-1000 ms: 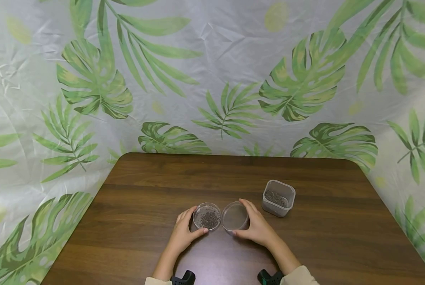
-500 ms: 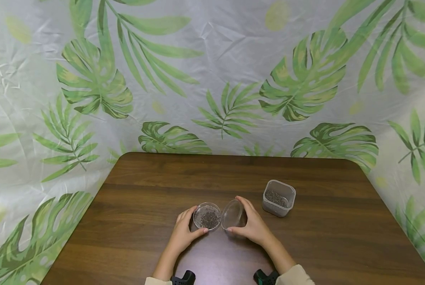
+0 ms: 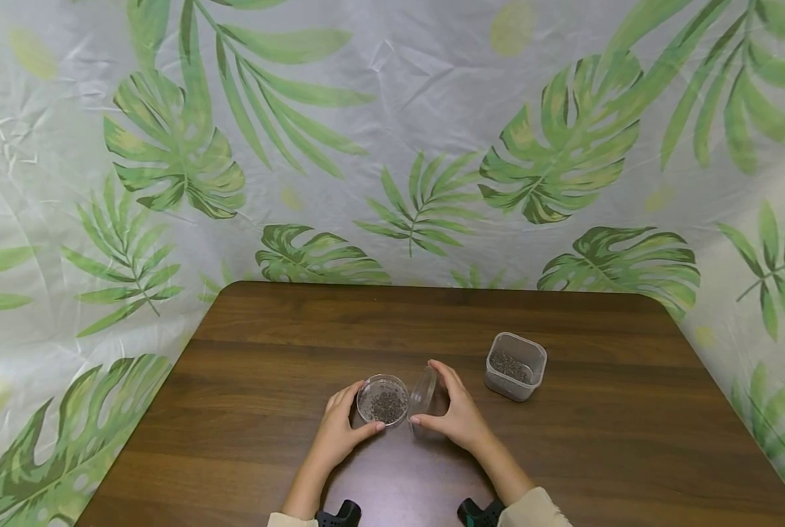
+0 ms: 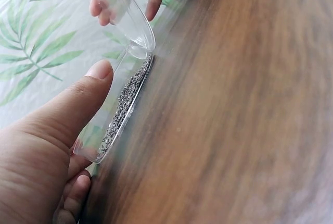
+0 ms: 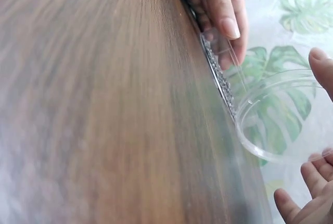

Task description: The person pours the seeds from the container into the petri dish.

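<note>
A clear petri dish [image 3: 366, 395] lies flat on the table, with small dark granules [image 4: 125, 101] spread over its bottom. Thumb and fingers of my left hand [image 3: 339, 424] grip the dish at its left side. To the right of it, my right hand [image 3: 463, 416] holds a clear round lid [image 3: 422, 391] between thumb and fingertips. The lid stands steeply tilted on edge, its lower rim close to the dish's right side; both wrist views show them meeting or nearly so.
A translucent square plastic tub [image 3: 505, 386] holding similar granules stands to the right, beyond my right hand. The brown wooden table [image 3: 287, 329] ends at a leaf-patterned cloth [image 3: 425, 110] behind it. Black wrist devices [image 3: 341, 514] sit near the front.
My right hand has moved left and tipped the lid up from nearly flat to steep, beside the dish. My left hand and the dish have stayed in place.
</note>
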